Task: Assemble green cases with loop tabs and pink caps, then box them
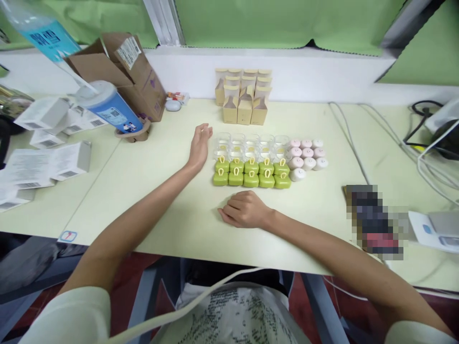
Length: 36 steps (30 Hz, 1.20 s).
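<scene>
My left hand (pixel 199 145) lies on the pale table (pixel 150 191), fingers stretched forward and empty, just left of a row of clear plastic cases (pixel 251 143). In front of those sit several green cases (pixel 251 173) in two rows. Pink and white round caps (pixel 306 155) are grouped to their right. My right hand (pixel 244 210) rests on the table a little in front of the green cases, fingers loosely curled under, holding nothing. Tan cardboard boxes (pixel 244 98) stand in rows behind, near the wall.
An open brown carton (pixel 122 67) and a blue-and-white canister (pixel 107 107) stand at the back left. White leaflets and boxes (pixel 43 157) cover the left table. Cables (pixel 412 153) run across the right side, beside a blurred-out object (pixel 375 222).
</scene>
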Each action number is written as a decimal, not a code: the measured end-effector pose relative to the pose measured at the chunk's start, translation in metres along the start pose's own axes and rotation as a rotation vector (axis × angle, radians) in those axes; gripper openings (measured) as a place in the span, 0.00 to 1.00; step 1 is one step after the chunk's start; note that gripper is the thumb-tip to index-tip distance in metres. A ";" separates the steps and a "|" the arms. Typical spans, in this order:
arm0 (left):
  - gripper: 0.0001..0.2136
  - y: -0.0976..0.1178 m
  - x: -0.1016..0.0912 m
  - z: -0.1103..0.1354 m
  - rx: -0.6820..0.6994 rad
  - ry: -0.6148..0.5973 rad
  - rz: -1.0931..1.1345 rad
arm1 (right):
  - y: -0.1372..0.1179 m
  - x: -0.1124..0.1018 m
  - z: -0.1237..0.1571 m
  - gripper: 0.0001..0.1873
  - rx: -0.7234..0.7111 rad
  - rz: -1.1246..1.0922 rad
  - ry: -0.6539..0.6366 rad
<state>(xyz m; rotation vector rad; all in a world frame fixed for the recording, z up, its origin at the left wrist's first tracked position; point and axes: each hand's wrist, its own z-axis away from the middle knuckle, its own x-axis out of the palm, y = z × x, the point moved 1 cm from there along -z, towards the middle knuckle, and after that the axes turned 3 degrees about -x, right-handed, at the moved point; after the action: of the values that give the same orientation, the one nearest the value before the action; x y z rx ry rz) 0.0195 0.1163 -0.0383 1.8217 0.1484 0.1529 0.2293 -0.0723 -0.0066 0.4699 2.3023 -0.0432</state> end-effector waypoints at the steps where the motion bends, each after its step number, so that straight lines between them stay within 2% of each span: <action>1: 0.40 0.001 0.001 0.000 -0.004 0.000 -0.017 | 0.000 0.000 0.000 0.25 0.005 0.000 0.002; 6: 0.31 0.003 -0.001 0.013 0.013 -0.008 -0.126 | 0.001 -0.006 0.003 0.24 0.071 -0.038 0.031; 12: 0.15 0.000 -0.007 0.015 0.097 0.071 -0.169 | 0.002 -0.008 0.002 0.24 0.147 -0.104 0.093; 16: 0.07 0.014 -0.006 0.022 0.168 0.165 -0.195 | 0.003 -0.018 -0.003 0.24 0.151 -0.095 0.155; 18: 0.08 0.023 -0.004 0.029 0.192 0.184 -0.199 | 0.009 -0.031 -0.004 0.24 0.146 -0.056 0.176; 20: 0.13 0.031 -0.002 0.036 0.209 0.174 -0.215 | 0.022 -0.049 0.001 0.25 0.201 0.023 0.180; 23: 0.18 0.039 -0.001 0.044 0.202 0.137 -0.236 | 0.053 -0.078 0.023 0.27 0.440 0.172 0.174; 24: 0.18 0.040 -0.001 0.046 0.194 0.128 -0.235 | 0.064 -0.087 0.033 0.28 0.589 0.262 0.171; 25: 0.19 0.040 -0.002 0.047 0.187 0.122 -0.232 | 0.073 -0.095 0.044 0.28 0.715 0.347 0.160; 27: 0.19 0.041 -0.003 0.049 0.177 0.111 -0.228 | 0.087 -0.105 0.063 0.24 0.865 0.445 0.123; 30: 0.18 0.042 -0.004 0.050 0.169 0.094 -0.233 | 0.091 -0.109 0.074 0.16 0.894 0.429 0.166; 33: 0.18 0.044 -0.004 0.051 0.175 0.099 -0.245 | 0.087 -0.105 0.068 0.15 0.869 0.361 0.282; 36: 0.17 0.047 -0.004 0.052 0.171 0.100 -0.269 | 0.085 -0.098 0.063 0.13 0.842 0.334 0.312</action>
<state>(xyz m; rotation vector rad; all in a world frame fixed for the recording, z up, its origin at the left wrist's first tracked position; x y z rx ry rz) 0.0257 0.0542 -0.0064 1.9440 0.4870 0.0421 0.3640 -0.0353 0.0275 1.3552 2.3865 -0.8455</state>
